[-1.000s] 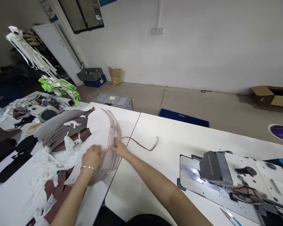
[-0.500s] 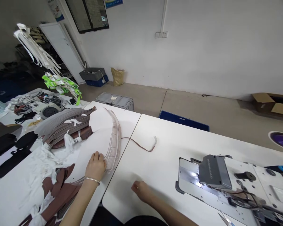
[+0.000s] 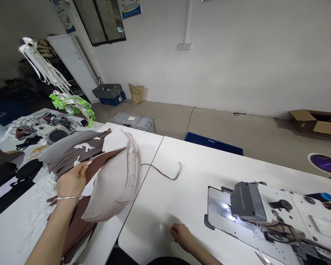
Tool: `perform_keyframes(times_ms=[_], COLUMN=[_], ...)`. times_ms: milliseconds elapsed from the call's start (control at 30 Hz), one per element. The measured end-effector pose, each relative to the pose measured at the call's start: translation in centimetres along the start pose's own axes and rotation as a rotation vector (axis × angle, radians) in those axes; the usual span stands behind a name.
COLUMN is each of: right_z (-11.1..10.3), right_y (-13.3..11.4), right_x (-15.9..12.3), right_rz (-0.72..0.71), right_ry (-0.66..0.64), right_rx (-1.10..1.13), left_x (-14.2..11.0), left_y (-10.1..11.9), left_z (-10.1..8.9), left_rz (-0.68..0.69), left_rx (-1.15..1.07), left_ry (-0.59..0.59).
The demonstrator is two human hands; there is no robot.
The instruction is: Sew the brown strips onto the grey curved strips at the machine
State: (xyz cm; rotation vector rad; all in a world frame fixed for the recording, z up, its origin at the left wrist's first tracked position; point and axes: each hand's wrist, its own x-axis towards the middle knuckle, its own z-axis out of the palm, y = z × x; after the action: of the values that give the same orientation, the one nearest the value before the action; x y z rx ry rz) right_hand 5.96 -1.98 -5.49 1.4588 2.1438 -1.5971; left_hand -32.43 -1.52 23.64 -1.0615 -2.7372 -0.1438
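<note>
My left hand (image 3: 73, 180), with a bracelet at the wrist, pinches the edge of a curved fabric piece (image 3: 100, 160). That piece is lifted off the stack, and its brown side shows. Under it lies the stack of pale, curved fabric pieces (image 3: 111, 184), its layered edges along the right side. Darker brown pieces (image 3: 77, 228) lie partly beneath, near my left forearm. My right hand (image 3: 180, 235) rests on the white table (image 3: 154, 195), fingers curled in, with nothing visible in them. A thin brown strip (image 3: 168, 177) trails from the stack across the table seam.
On the right stands a sewing machine (image 3: 251, 206) with its lamp lit, and scissors (image 3: 262, 257) lie at its near edge. Grey fabric bundles (image 3: 68, 147) and black pieces (image 3: 27, 173) lie to the left. Beyond the table are a grey crate (image 3: 135, 121) and a blue one (image 3: 212, 142).
My left hand has moved left and pulled up a fabric piece, turning its brown underside into view. My right hand has shifted right along the table. The view has tilted slightly.
</note>
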Motion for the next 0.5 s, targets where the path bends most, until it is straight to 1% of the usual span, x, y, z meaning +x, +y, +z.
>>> perform_keyframes(times_ms=[100, 200, 267, 333, 367, 433, 467, 500], right_z=[0.5, 1.1, 1.2, 1.0, 0.8, 0.3, -0.1, -0.5], right_y=[-0.2, -0.7, -1.1, -1.5, -1.6, -2.2, -2.5, -3.0], right_x=[-0.2, -0.2, -0.2, -0.1, 0.0, 0.4, 0.6, 0.9], right_rz=[-0.001, -0.012, -0.02, -0.029, -0.036, -0.06, -0.078, -0.102], right_ry=[-0.01, -0.021, -0.02, -0.012, -0.008, 0.0, 0.003, 0.005], right_rx=[0.004, 0.011, 0.025, 0.046, 0.059, 0.09, 0.106, 0.124], left_x=[-0.4, -0.2, 0.2, 0.9, 1.2, 2.1, 2.5, 3.0], left_y=[0.4, 0.6, 0.7, 0.8, 0.9, 1.0, 1.1, 1.2], left_z=[-0.1, -0.1, -1.0, -2.8, -4.0, -6.7, -7.9, -8.8], left_rz=[0.054, 0.001, -0.024, -0.035, -0.05, -0.091, -0.092, -0.068], left_rx=[0.004, -0.023, -0.049, -0.079, -0.088, -0.069, -0.039, -0.003], left_ry=[0.045, 0.077, 0.063, 0.066, 0.103, 0.231, 0.263, 0.232])
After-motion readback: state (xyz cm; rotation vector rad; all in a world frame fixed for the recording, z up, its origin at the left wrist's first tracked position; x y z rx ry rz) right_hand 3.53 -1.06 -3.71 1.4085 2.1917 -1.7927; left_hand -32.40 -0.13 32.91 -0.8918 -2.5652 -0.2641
